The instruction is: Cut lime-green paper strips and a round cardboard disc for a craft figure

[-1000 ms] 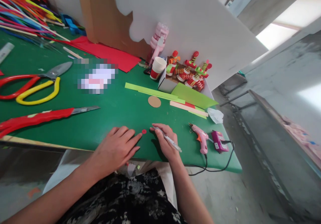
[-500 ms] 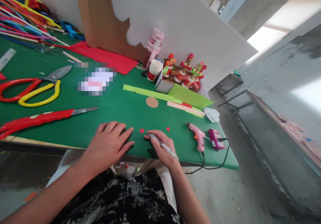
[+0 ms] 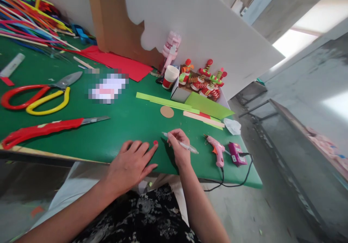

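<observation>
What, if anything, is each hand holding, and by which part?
The right hand holds a pen near its tip end, the rear sticking out. The left hand holds nothing; it lies flat on the green table beside a red disc.

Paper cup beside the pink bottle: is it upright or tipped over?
Upright. The paper cup rests on its red base, and its open rim faces up.

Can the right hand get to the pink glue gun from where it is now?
Probably yes: the pink glue gun lies just beside the right hand on bare green table, though that hand holds a pen.
</observation>
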A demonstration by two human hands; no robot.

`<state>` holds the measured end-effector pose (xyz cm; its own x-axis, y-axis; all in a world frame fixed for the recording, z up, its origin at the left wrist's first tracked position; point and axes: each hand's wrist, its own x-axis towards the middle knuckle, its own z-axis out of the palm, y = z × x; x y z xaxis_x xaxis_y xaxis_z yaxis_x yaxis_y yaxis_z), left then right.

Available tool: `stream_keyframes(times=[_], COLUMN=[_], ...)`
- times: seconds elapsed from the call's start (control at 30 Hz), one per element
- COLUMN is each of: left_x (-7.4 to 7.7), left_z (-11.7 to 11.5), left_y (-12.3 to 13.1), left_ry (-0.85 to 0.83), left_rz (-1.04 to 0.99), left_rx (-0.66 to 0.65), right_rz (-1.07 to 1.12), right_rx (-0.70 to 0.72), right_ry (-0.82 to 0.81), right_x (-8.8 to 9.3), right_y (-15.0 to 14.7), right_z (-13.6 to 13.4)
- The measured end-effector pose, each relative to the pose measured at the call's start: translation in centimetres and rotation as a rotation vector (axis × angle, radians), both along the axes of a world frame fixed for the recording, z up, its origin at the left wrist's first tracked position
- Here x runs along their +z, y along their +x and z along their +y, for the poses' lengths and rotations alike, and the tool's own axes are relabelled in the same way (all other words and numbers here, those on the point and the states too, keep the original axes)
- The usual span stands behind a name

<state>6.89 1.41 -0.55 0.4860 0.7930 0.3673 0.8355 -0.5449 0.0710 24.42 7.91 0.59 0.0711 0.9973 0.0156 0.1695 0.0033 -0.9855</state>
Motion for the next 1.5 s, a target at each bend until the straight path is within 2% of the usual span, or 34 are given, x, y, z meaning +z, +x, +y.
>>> stream_keyframes(times=[0.4, 0.63, 1.5], left_x=[0.37, 0.62, 0.56], left_z=[0.11, 0.3, 0.26], left_y=[0.02, -0.12, -0.11], left_ry=[-0.074, -0.106, -0.088], left_rz=[-0.06, -0.094, -0.063], left_rx=[0.028, 0.031, 0.031], right_rz=[-0.208, -0.285, -0.341], right_rx=[0.078, 0.057, 0.1], right_ry=[0.004, 0.035, 0.021], right_x=[0.66, 0.38, -0.1], right_y=[-0.78, -0.79, -0.98], right_z=[-0.83, -0.78, -0.65])
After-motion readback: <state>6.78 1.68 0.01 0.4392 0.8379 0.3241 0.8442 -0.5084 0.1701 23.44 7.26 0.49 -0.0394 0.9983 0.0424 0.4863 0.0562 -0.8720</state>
